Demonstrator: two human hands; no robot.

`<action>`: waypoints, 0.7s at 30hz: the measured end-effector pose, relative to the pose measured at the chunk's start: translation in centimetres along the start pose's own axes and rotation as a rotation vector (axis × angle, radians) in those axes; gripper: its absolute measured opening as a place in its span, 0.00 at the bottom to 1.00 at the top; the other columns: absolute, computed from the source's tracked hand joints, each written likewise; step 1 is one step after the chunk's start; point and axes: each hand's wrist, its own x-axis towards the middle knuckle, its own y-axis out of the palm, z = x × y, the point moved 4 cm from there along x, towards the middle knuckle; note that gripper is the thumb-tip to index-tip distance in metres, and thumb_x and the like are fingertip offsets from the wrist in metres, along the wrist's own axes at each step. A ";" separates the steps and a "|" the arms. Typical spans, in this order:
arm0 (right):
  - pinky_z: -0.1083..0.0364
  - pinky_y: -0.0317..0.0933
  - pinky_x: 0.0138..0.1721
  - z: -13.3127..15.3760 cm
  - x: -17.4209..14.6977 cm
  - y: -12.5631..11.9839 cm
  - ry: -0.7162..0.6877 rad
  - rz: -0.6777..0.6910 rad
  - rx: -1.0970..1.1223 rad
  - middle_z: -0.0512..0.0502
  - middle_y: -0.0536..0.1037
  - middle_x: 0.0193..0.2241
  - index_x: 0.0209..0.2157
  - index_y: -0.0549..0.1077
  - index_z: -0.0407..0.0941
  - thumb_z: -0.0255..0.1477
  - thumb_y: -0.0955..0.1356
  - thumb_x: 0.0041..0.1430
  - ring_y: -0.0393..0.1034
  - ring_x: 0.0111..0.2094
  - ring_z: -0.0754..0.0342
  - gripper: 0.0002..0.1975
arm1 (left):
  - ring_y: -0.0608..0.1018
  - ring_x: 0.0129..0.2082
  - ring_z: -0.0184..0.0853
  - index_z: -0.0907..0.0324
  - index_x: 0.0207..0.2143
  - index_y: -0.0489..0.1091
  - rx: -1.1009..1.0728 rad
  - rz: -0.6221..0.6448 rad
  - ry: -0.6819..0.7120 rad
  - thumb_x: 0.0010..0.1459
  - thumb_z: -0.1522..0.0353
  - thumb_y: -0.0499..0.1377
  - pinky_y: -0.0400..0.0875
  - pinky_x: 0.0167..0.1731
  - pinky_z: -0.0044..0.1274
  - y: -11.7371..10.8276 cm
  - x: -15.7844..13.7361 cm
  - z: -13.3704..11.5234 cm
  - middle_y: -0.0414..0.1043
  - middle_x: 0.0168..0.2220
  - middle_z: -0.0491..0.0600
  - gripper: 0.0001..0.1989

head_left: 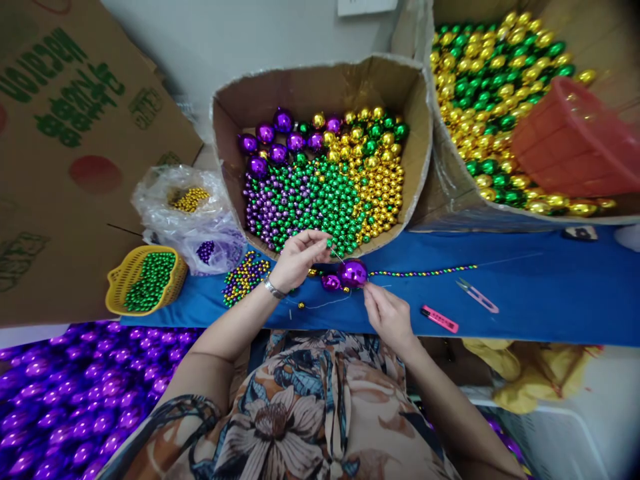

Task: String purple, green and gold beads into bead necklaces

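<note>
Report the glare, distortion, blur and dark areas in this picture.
Head view: bright glints on the large purple bead; head view: outer parts look stretched, like the red tub; head view: the purple balls at lower left look soft; head view: the right-hand corners darken.

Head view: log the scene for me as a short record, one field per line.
Left hand: fingertips pinched at a green bead
Right hand: fingertips by the large purple ball; exact grip unclear
Bead strand: runs rightward from the ball over blue cloth
Cardboard box: behind the hands, holding purple, green and gold beads
Yellow basket: far left, green beads inside
Snips: right of right hand
</note>
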 end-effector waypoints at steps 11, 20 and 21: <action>0.58 0.66 0.30 -2.4 -6.1 2.2 0.101 0.194 -0.065 0.43 0.79 0.35 0.39 0.71 0.43 0.30 0.57 0.68 0.76 0.33 0.54 0.12 | 0.79 0.38 0.36 0.59 0.34 0.77 0.492 0.320 0.134 0.58 0.61 0.62 0.74 0.37 0.26 2.4 -3.6 6.0 0.78 0.40 0.54 0.10; 0.56 0.68 0.49 -0.7 -1.4 -0.3 0.087 0.113 0.151 0.42 0.77 0.48 0.55 0.68 0.46 0.30 0.60 0.68 0.73 0.49 0.54 0.16 | 0.79 0.34 0.31 0.62 0.37 0.74 0.565 0.330 0.351 0.62 0.66 0.59 0.74 0.36 0.22 4.2 -3.4 -0.2 0.78 0.36 0.52 0.08; 0.56 0.68 0.49 -0.2 -0.8 -0.2 0.060 0.107 0.204 0.43 0.77 0.48 0.55 0.68 0.46 0.29 0.60 0.68 0.73 0.49 0.54 0.17 | 0.79 0.35 0.31 0.62 0.37 0.74 0.520 0.331 0.354 0.61 0.66 0.59 0.75 0.36 0.22 4.4 -3.4 -0.9 0.78 0.36 0.52 0.08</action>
